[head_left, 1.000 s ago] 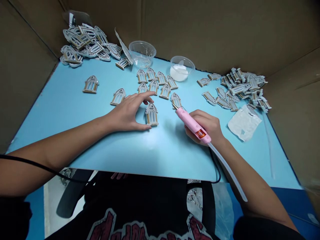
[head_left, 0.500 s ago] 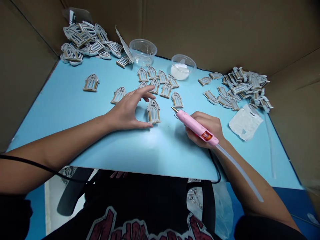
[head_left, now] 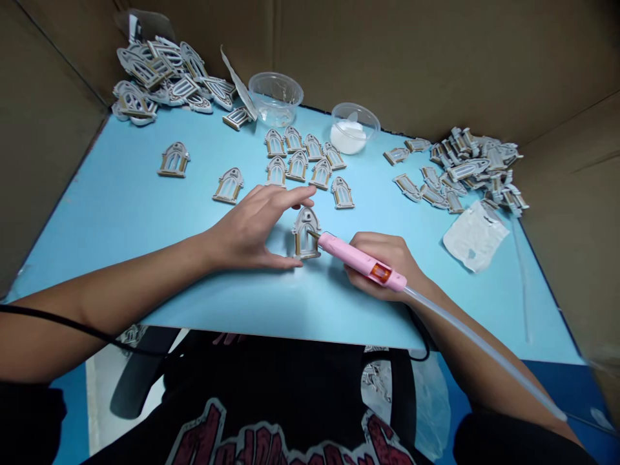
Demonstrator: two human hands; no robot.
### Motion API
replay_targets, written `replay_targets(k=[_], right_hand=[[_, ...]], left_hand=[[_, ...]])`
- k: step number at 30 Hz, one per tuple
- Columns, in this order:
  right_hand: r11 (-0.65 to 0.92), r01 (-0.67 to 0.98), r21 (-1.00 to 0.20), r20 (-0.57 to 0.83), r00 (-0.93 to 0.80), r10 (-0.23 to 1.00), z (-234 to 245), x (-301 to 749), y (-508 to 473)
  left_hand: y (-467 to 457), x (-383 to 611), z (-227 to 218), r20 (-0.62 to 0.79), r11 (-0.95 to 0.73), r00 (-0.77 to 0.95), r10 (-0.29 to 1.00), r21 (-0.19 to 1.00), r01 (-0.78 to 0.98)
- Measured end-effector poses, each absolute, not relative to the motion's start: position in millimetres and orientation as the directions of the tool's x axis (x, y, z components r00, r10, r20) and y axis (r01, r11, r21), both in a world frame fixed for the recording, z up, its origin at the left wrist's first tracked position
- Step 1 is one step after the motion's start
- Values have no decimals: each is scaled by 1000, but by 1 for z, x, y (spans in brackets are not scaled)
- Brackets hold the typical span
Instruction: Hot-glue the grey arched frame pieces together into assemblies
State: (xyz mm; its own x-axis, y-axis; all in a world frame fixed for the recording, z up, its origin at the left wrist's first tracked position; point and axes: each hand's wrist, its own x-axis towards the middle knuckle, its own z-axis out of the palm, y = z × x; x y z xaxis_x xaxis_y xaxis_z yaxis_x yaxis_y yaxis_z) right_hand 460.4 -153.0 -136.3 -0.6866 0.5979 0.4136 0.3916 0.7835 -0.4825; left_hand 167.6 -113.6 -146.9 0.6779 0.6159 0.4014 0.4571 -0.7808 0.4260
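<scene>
Between the thumb and fingertips of my left hand (head_left: 247, 226) is a small arched window piece (head_left: 299, 244), white-grey with gold sides, gripped at its top and bottom ends. My right hand (head_left: 390, 252) is wrapped round a pink pen-shaped hot glue gun (head_left: 351, 256). A clear glue stick (head_left: 465, 328) trails from the gun's rear end. Its metal tip is over the window piece's middle opening; whether it touches cannot be made out. Just beyond my left fingers lie several similar arched pieces (head_left: 297, 166) in loose rows.
A pile of larger arched pieces (head_left: 165, 77) fills the back left corner, and a pile of smaller ones (head_left: 477, 165) lies at right. Two clear plastic cups (head_left: 276, 97) stand at the back, one with white material (head_left: 347, 138). A torn white packet (head_left: 475, 237) lies right.
My right hand has brought the glue gun left and down, so its tip is now over the window piece. My left hand has shifted slightly toward me and right with the piece.
</scene>
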Motion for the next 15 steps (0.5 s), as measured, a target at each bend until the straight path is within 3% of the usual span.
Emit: replay_targets(k=[5, 15], right_hand=[[769, 428, -474, 401, -672, 622, -135, 459, -154], [762, 446, -469, 396, -665, 633, -136, 457, -156]], left_hand=[[-116, 169, -146, 489, -854, 703, 516, 351, 383], [-117, 169, -146, 444, -829, 707, 551, 391, 400]])
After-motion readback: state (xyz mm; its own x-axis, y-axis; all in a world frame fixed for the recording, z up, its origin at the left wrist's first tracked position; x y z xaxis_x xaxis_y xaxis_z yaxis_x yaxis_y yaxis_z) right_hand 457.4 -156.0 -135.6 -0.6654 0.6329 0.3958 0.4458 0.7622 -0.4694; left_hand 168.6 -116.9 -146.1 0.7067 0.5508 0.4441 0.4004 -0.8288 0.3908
